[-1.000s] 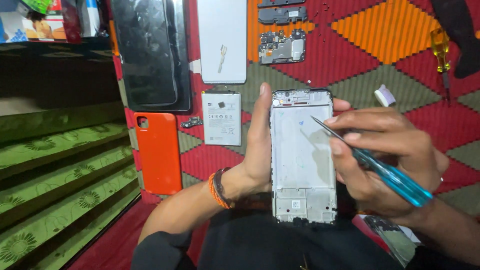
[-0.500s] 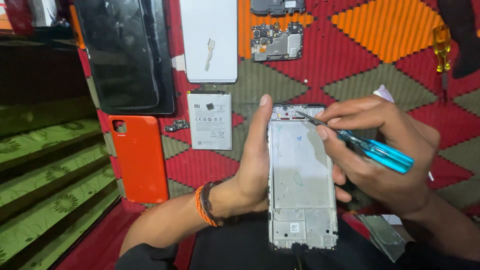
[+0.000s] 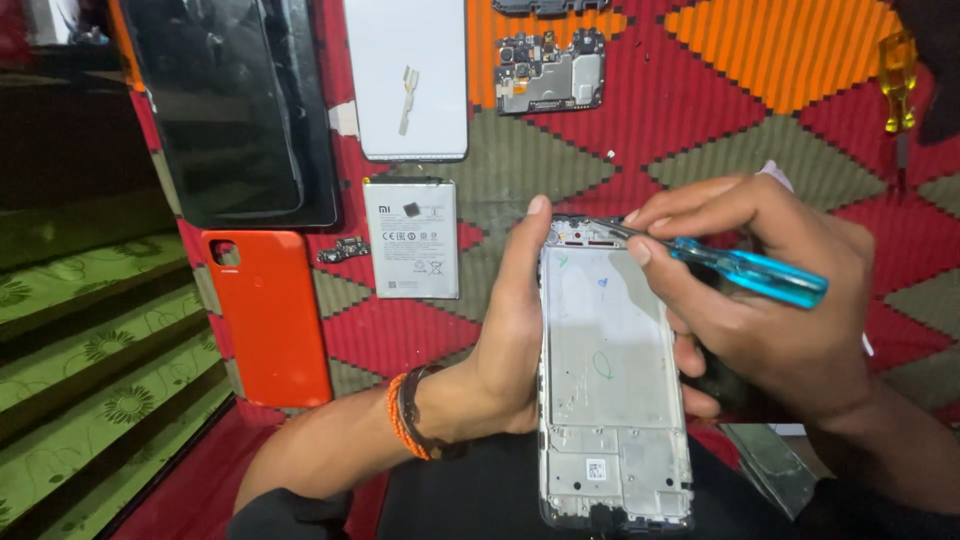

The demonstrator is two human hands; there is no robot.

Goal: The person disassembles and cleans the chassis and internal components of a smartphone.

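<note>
Scanning left to right: orange back cover point(image 3: 268, 315) and battery point(image 3: 412, 238) lie on the patterned cloth point(image 3: 720, 110), circuit board point(image 3: 550, 72) further up. Left hand point(image 3: 505, 345) is wrapped around the left edge of the bare phone frame point(image 3: 612, 375), holding it upright over the lap. Right hand point(image 3: 775, 290) pinches a blue-handled screwdriver point(image 3: 745, 272), tip at the frame's top edge. Looks like top-end screw or clip work; next move needs a steady, seated tip.

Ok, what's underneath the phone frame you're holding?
Left hand fingers wrap behind the phone frame, their tips showing at its right edge. Below it lies dark cloth and patterned mat. Whatever sits directly behind the frame's middle is covered.
</note>
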